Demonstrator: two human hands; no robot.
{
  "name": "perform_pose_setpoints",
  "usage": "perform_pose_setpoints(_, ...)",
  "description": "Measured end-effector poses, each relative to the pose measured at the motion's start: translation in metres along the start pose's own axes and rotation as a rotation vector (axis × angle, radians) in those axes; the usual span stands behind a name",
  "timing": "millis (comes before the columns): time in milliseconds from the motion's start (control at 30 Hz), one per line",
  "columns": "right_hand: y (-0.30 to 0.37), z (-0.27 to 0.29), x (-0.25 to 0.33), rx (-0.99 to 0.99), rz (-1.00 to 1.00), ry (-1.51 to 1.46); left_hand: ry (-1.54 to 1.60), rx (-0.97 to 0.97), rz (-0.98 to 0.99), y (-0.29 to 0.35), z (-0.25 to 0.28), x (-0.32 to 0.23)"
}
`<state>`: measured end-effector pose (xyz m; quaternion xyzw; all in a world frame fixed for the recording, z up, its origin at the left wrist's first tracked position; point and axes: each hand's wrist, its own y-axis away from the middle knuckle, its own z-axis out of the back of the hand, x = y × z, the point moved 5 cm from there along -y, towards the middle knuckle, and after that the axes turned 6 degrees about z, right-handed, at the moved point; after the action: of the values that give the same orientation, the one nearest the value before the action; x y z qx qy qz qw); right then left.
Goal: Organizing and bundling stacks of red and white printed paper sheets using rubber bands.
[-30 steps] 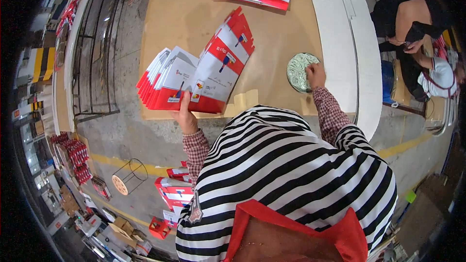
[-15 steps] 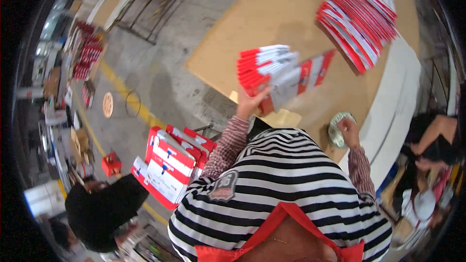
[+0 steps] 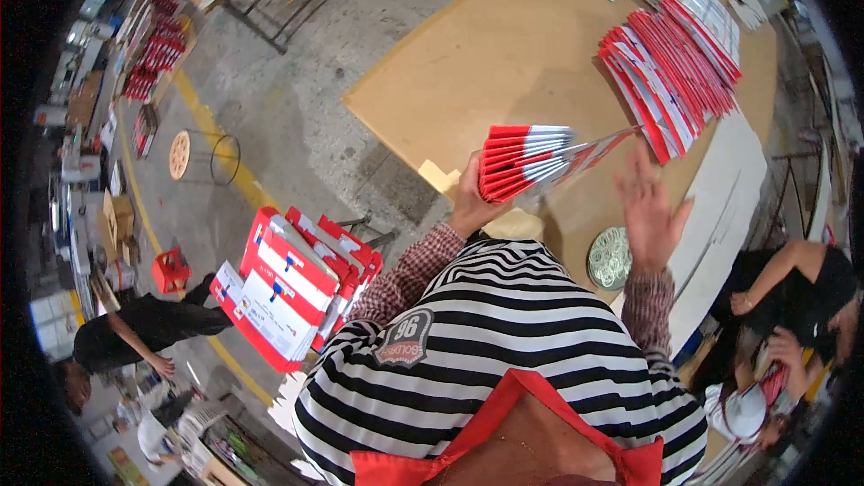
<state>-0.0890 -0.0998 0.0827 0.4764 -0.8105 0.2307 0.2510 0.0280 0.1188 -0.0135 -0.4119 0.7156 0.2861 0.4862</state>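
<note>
My left hand (image 3: pixel 472 200) grips a fanned bundle of flat red-and-white cartons (image 3: pixel 522 162) at its near left corner, over the near edge of the table. One carton (image 3: pixel 598 153) sticks out from the bundle to the right. My right hand (image 3: pixel 650 216) is raised with its fingers spread, somewhat blurred, and apart from the bundle. Whether something thin hangs on its fingers, I cannot tell. Just left of my right wrist sits a round dish (image 3: pixel 609 258) filled with pale, ring-like pieces.
Red-and-white cartons (image 3: pixel 661 76) lie in a slanted row at the far right of the brown table (image 3: pixel 450 63). White sheets (image 3: pixel 720 180) cover its right side. More cartons (image 3: pixel 283 292) are stacked at my left. Co-workers (image 3: pixel 148 328) are on both sides.
My right hand has left the round dish, moved up toward the bundle and spread its fingers. The bundle in my left hand has shifted right and down, and tilted.
</note>
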Motion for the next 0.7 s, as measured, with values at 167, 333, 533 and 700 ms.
perform_pose_setpoints(167, -0.067, -0.016, -0.041, -0.002, 0.082, 0.504, -0.417, 0.111, -0.124, 0.004, -0.014, 0.007)
perform_pose_setpoints(333, -0.066, -0.035, -0.075, 0.018, -0.071, 0.365, 0.091, 0.081, 0.255, 0.006, -0.004, 0.051)
perform_pose_setpoints(533, -0.066, -0.022, 0.008, 0.094, 0.135, 0.548, -0.422, 0.104, 0.046, 0.011, -0.011, 0.011)
perform_pose_setpoints(700, -0.044, -0.060, 0.027, 0.623, -0.057, 1.380, -0.239, 0.101, 0.144, 0.017, -0.005, 0.022)
